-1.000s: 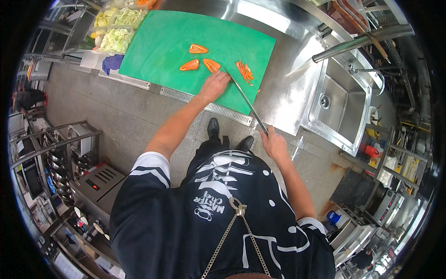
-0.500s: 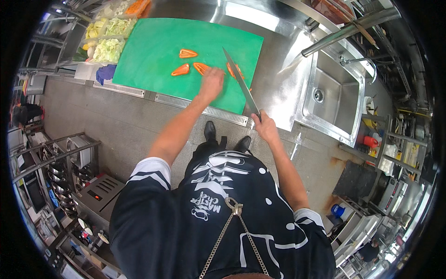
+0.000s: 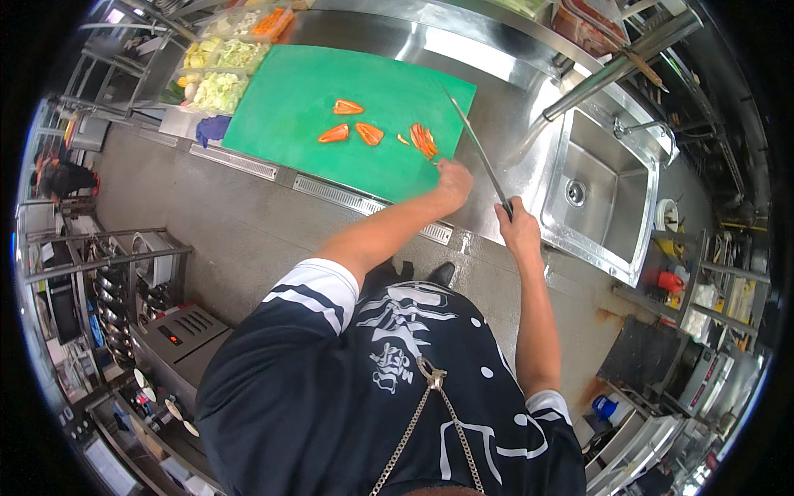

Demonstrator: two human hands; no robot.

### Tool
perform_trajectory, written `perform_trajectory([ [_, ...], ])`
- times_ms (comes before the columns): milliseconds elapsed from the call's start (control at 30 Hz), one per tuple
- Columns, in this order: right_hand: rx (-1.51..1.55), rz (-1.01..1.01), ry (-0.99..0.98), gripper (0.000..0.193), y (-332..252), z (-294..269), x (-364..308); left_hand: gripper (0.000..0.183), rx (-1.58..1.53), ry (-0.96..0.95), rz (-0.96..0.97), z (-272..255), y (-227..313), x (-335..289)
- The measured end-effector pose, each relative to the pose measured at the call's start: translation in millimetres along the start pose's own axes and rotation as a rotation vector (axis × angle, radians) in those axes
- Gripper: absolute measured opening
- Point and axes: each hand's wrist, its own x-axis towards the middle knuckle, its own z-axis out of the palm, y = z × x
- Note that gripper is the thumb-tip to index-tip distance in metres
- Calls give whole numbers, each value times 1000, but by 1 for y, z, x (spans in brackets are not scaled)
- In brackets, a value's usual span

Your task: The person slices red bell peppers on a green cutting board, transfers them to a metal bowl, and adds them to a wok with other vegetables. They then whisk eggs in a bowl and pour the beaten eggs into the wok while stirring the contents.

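Observation:
My right hand (image 3: 521, 227) is wrapped round the dark handle of a long kitchen knife (image 3: 482, 151). Its blade slants up and left past the right edge of a green cutting board (image 3: 289, 91). At the board's near right edge is my left hand (image 3: 455, 183), fingers drawn together beside a pile of sliced orange-red pepper strips (image 3: 423, 142). What those fingers pinch, if anything, is too small to make out. Left of the strips lie three pepper pieces: one pepper piece (image 3: 348, 107) farther back, another pepper piece (image 3: 334, 134) and a third pepper piece (image 3: 369, 135) nearer me.
Clear tubs of chopped vegetables (image 3: 219, 91) stand left of the board, near a crumpled blue cloth (image 3: 213, 129). To the right are a steel counter (image 3: 504, 99) and a sink (image 3: 600, 178) with a tap (image 3: 645, 126). A steel pipe (image 3: 620, 66) slants above the counter.
My left hand has moved right, from a pepper piece to beside the sliced strips. The knife has shifted right, off the strips. The whole view has shifted slightly.

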Motion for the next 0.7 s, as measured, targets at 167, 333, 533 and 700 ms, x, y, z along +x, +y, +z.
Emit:
perform_trajectory([
  [167, 69, 6, 37, 38, 28, 10, -7, 21, -227, -109, 173, 42, 23, -63],
  [333, 81, -10, -47, 38, 33, 20, -5, 23, -427, -134, -176, 129, -26, -201],
  [533, 254, -28, -189, 39, -10, 53, -18, 57, -385, 258, -633, 132, -212, -245],
  [700, 235, -25, -174, 40, -51, 84, -29, 55, -446, 460, -284, 64, -246, -150],
])
